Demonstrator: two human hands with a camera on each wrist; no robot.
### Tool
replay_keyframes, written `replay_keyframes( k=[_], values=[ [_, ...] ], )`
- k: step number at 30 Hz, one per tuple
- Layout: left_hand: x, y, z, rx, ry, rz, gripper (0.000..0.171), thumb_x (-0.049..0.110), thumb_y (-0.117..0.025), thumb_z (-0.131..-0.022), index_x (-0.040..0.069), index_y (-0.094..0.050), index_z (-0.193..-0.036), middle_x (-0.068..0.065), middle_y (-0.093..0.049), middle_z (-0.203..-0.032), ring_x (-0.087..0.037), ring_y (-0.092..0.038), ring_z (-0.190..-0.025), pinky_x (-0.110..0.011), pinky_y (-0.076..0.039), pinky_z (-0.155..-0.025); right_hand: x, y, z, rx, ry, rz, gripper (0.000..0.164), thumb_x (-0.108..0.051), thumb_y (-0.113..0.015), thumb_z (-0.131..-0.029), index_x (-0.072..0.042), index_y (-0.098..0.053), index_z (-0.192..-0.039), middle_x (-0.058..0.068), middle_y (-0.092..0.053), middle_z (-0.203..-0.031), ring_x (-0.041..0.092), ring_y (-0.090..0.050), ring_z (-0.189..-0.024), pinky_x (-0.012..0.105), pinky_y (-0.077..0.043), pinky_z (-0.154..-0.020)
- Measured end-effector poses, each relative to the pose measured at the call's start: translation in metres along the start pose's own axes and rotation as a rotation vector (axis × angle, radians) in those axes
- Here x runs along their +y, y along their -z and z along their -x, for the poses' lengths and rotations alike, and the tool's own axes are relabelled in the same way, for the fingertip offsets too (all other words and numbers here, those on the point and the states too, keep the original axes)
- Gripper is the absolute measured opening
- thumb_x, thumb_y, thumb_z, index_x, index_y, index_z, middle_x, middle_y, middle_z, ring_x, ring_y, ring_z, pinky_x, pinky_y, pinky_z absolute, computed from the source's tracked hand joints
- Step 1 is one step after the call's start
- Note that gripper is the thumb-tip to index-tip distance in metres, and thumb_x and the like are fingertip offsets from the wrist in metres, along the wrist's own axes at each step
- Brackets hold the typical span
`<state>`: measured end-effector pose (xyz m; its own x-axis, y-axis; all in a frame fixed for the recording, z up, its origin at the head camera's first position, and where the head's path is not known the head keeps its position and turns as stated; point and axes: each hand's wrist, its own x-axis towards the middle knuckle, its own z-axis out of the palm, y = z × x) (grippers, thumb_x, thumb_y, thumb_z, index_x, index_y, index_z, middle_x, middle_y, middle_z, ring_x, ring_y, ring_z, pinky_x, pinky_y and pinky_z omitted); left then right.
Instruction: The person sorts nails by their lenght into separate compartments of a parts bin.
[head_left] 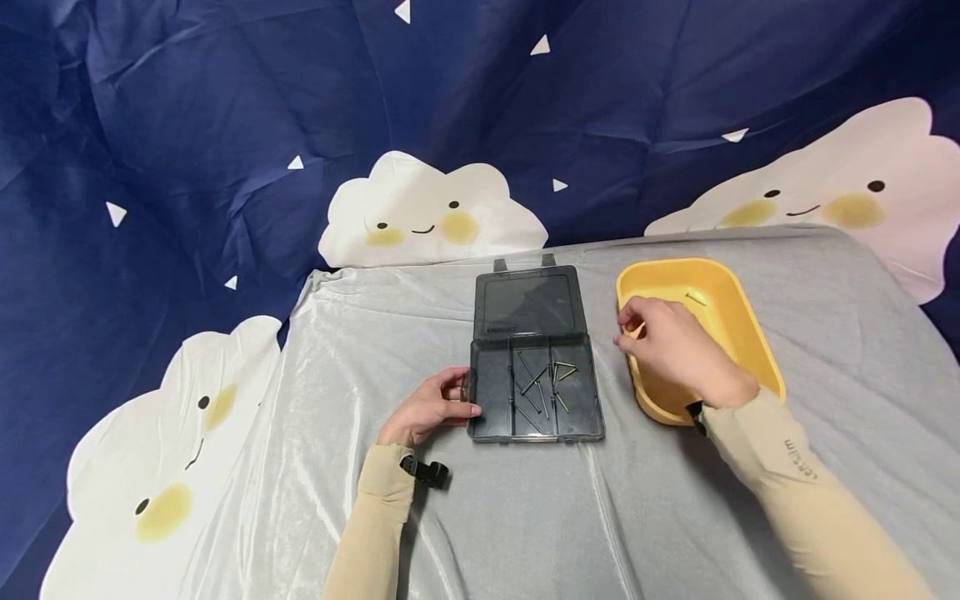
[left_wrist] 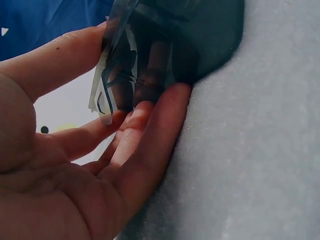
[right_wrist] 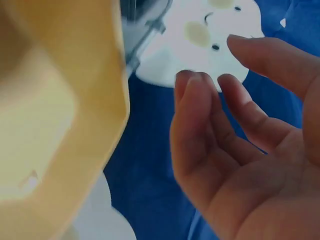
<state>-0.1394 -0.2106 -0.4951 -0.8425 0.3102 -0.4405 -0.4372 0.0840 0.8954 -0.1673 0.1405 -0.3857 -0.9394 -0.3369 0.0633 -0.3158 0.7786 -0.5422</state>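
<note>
A dark see-through plastic organizer box (head_left: pixel 491 392) lies with its lid (head_left: pixel 528 300) folded back. My left hand (head_left: pixel 431 408) grips its left wall, thumb at the top edge and fingers against the outside; the left wrist view shows the box wall (left_wrist: pixel 215 35) between them. Several dark screws (head_left: pixel 534 385) lie in the middle compartment, and several brass-coloured ones (head_left: pixel 566 372) in the right one; the left compartment holds none. Over the left rim of a yellow bin (head_left: pixel 763 354) hovers my right hand (head_left: pixel 678 346), fingers loosely bent, with nothing between thumb and fingertips in the right wrist view.
One brass-coloured screw (head_left: pixel 696 299) lies at the far end inside the bin; the right hand and forearm hide part of its floor. Grey velvety cloth (head_left: pixel 525 525) covers the table. Behind it hangs a dark blue curtain (head_left: pixel 247 92) with printed clouds.
</note>
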Motion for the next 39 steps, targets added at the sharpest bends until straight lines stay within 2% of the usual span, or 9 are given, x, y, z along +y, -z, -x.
replay_keyframes(
  k=[7,14,19,21,27,34,39],
  values=[
    [-0.001,0.0,0.0,-0.003,-0.005,-0.001,0.081,-0.015,-0.068,-0.076,0.003,-0.032,-0.147,-0.024,-0.05,-0.131,-0.02,-0.062,-0.1,-0.03,-0.061,-0.084,0.033,0.035,-0.015,-0.026,-0.042,0.098,0.024,-0.015,-0.067,-0.083,0.002,-0.062,-0.1,0.02,-0.067,-0.096,0.034,-0.06,-0.089,0.047,-0.048,-0.079],
    [0.0,-0.001,0.001,-0.002,-0.011,-0.007,0.082,-0.015,-0.068,-0.076,0.005,-0.032,-0.148,-0.023,-0.048,-0.131,-0.021,-0.06,-0.102,-0.028,-0.061,-0.083,0.075,0.047,-0.027,-0.116,-0.1,0.143,0.029,-0.013,-0.063,-0.083,0.008,-0.059,-0.103,0.023,-0.062,-0.095,0.037,-0.056,-0.088,0.05,-0.046,-0.082],
    [0.0,-0.001,0.002,0.008,-0.022,-0.025,0.083,-0.015,-0.068,-0.076,0.004,-0.031,-0.148,-0.024,-0.048,-0.131,-0.022,-0.059,-0.102,-0.026,-0.06,-0.083,0.093,0.042,-0.035,-0.203,-0.088,0.203,0.035,-0.011,-0.062,-0.082,0.013,-0.056,-0.106,0.028,-0.059,-0.099,0.04,-0.055,-0.092,0.053,-0.048,-0.084],
    [0.0,-0.001,0.002,0.007,-0.021,-0.024,0.083,-0.014,-0.068,-0.076,0.003,-0.031,-0.148,-0.024,-0.048,-0.132,-0.022,-0.058,-0.103,-0.026,-0.06,-0.083,0.099,0.038,-0.038,-0.241,-0.081,0.227,0.038,-0.009,-0.06,-0.082,0.017,-0.054,-0.109,0.032,-0.058,-0.103,0.044,-0.054,-0.098,0.056,-0.048,-0.088],
    [-0.001,-0.001,0.002,-0.004,-0.022,-0.023,0.083,-0.014,-0.068,-0.077,0.003,-0.03,-0.148,-0.024,-0.046,-0.134,-0.022,-0.057,-0.105,-0.026,-0.06,-0.084,0.109,0.024,-0.043,-0.313,-0.115,0.261,0.049,-0.009,-0.056,-0.083,0.024,-0.046,-0.119,0.042,-0.049,-0.117,0.054,-0.041,-0.114,0.062,-0.044,-0.098],
    [-0.001,0.0,0.002,-0.003,-0.036,-0.036,0.082,-0.013,-0.07,-0.076,0.003,-0.032,-0.147,-0.024,-0.046,-0.133,-0.023,-0.056,-0.105,-0.025,-0.059,-0.083,0.117,0.01,-0.045,-0.301,-0.158,0.295,0.056,-0.01,-0.058,-0.084,0.022,-0.04,-0.125,0.046,-0.037,-0.123,0.057,-0.038,-0.115,0.064,-0.04,-0.101],
    [-0.002,0.0,0.001,-0.001,-0.045,-0.045,0.082,-0.012,-0.07,-0.076,0.003,-0.033,-0.147,-0.024,-0.047,-0.133,-0.022,-0.056,-0.104,-0.024,-0.059,-0.084,0.121,0.004,-0.045,-0.31,-0.201,0.273,0.062,-0.012,-0.06,-0.084,0.019,-0.034,-0.13,0.045,-0.029,-0.127,0.059,-0.034,-0.115,0.068,-0.036,-0.103]
  ],
)
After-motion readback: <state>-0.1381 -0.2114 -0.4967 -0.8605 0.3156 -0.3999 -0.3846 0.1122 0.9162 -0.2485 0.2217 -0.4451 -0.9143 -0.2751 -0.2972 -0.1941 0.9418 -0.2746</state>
